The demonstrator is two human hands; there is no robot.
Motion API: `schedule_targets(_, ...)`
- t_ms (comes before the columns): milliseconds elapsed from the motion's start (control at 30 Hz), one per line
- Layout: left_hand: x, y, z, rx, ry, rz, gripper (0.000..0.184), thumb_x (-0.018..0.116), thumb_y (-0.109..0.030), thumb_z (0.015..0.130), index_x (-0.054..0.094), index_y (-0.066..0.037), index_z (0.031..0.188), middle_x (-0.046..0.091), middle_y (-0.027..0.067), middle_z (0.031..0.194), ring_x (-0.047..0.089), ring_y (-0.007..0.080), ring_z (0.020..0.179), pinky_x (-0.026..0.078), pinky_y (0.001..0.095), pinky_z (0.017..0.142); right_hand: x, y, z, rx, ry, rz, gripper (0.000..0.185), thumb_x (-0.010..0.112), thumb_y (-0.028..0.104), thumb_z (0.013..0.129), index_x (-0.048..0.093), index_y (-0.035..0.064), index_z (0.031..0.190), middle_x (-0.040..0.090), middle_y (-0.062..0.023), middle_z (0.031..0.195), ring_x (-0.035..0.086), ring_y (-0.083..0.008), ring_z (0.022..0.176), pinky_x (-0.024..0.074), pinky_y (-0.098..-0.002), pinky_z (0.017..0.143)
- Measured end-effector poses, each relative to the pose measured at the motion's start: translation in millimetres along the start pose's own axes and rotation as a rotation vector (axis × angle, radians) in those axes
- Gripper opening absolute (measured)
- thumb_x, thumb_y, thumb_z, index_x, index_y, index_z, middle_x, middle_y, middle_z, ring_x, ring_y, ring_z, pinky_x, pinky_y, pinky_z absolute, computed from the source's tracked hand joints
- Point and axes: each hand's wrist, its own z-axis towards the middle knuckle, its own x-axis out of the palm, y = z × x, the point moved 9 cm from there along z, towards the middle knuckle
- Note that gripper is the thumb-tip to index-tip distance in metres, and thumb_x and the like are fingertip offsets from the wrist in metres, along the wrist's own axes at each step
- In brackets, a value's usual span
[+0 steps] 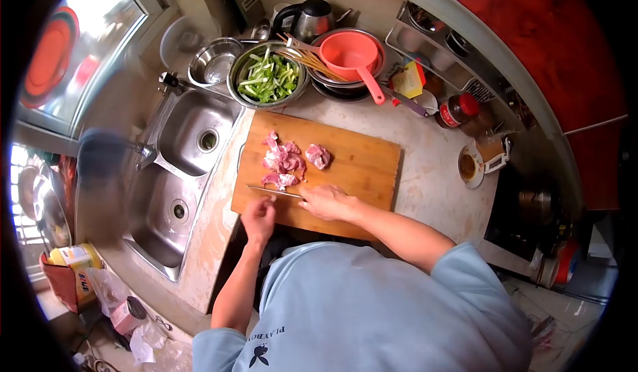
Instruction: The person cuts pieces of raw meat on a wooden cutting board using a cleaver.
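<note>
My right hand point(325, 202) grips a knife point(274, 191), its blade lying level over the near part of a wooden cutting board point(362, 166) and pointing left. Close to the blade's tip is my left hand point(259, 218), at the board's near left edge; its fingers are curled together, and whatever they may hold is hidden. Just beyond the blade lies a strip of raw meat point(279, 180). Farther up the board are a pile of cut meat pieces point(284, 157) and a separate chunk of meat point(318, 156) to its right.
Left of the board is a double steel sink point(193, 170). Behind it stand a bowl of cut greens point(269, 79), a metal basin point(214, 63), a kettle point(312, 18) and a red strainer point(349, 54). A red-lidded jar point(457, 109) and a small dish point(470, 164) are at right.
</note>
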Motion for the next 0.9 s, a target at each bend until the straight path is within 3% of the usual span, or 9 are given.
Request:
schedule_targets(100,-21,42,28,-0.439,-0.07,-0.279,0.016,0.069,-0.007,0.092,0.068,0.008,0.1,0.061,0.0005,0.08,0.057,0.0069,0.071,0.047,0.0224,0.063,-9,-27,-33,0.179,0.113,0.069,0.037,0.052,0.036,0.098,0.058,0.0012,0.106,0.067,-0.0274,0.091,0.064,-0.0466,0.09,0.0504,-0.0544,0.081)
schedule_targets(233,1,14,76,-0.352,0.081,-0.393,0.027,0.071,-0.012,0.092,0.067,0.008,0.109,0.067,0.007,0.086,0.062,0.0112,0.075,0.05,0.0246,0.067,-21,-50,-78,0.2,0.072,0.179,0.039,0.053,0.039,0.098,0.059,0.0005,0.102,0.067,-0.027,0.089,0.064,-0.0464,0.088,0.0496,-0.0526,0.08)
schedule_targets(367,26,-24,94,-0.252,0.014,-0.019,0.037,0.075,-0.017,0.088,0.067,0.001,0.118,0.072,0.0173,0.102,0.069,0.022,0.087,0.056,0.0308,0.069,-22,-78,-115,0.288,-0.166,0.381,0.04,0.055,0.039,0.097,0.056,-0.001,0.096,0.065,-0.0258,0.082,0.064,-0.0434,0.08,0.0481,-0.05,0.071)
schedule_targets(467,82,-46,86,0.026,0.211,-0.018,0.033,0.073,-0.017,0.089,0.068,0.0,0.116,0.072,0.0139,0.099,0.069,0.0202,0.087,0.055,0.0311,0.077,-24,-94,-146,0.434,-0.353,0.546,0.037,0.057,0.036,0.098,0.051,-0.0006,0.091,0.061,-0.0228,0.072,0.06,-0.0407,0.068,0.0453,-0.046,0.062)
schedule_targets(500,93,-73,80,0.327,0.108,0.154,0.033,0.073,-0.021,0.087,0.069,0.0,0.112,0.071,0.0145,0.092,0.069,0.025,0.083,0.054,0.0334,0.073,-18,-96,-152,0.438,-0.363,0.553,0.037,0.057,0.036,0.098,0.051,-0.0006,0.091,0.061,-0.0228,0.072,0.06,-0.0407,0.068,0.0453,-0.046,0.062)
schedule_targets(600,135,-102,86,0.481,0.136,0.421,0.034,0.071,-0.026,0.086,0.07,0.0,0.109,0.069,0.0167,0.087,0.068,0.0316,0.077,0.054,0.0361,0.071,-13,-113,-174,0.483,-0.534,0.547,0.037,0.057,0.035,0.099,0.05,-0.0005,0.091,0.059,-0.0221,0.071,0.059,-0.039,0.066,0.0449,-0.0455,0.061)
schedule_targets(667,165,-74,92,0.146,0.422,0.487,0.035,0.07,-0.025,0.084,0.068,0.0,0.108,0.069,0.019,0.1,0.065,0.0393,0.089,0.053,0.0395,0.08,-7,-118,-186,0.512,-0.526,0.559,0.037,0.057,0.035,0.099,0.05,-0.0004,0.091,0.059,-0.022,0.071,0.058,-0.0393,0.066,0.0449,-0.0455,0.061)
schedule_targets(800,157,-63,87,-0.062,0.394,0.351,0.03,0.068,-0.022,0.085,0.067,0.003,0.102,0.07,0.0169,0.093,0.066,0.0347,0.077,0.054,0.0383,0.07,-2,-122,-192,0.521,-0.504,0.582,0.037,0.056,0.035,0.1,0.05,0.0001,0.091,0.058,-0.0215,0.071,0.057,-0.0399,0.066,0.0449,-0.0454,0.061)
schedule_targets(900,148,-7,71,-0.642,0.373,-0.491,0.025,0.055,-0.022,0.095,0.065,-0.004,0.109,0.068,0.0092,0.094,0.066,0.0171,0.072,0.052,0.0254,0.06,-2,-119,-189,0.515,-0.465,0.546,0.037,0.056,0.035,0.099,0.05,0.0003,0.091,0.061,-0.022,0.074,0.06,-0.0408,0.069,0.0453,-0.0466,0.062)
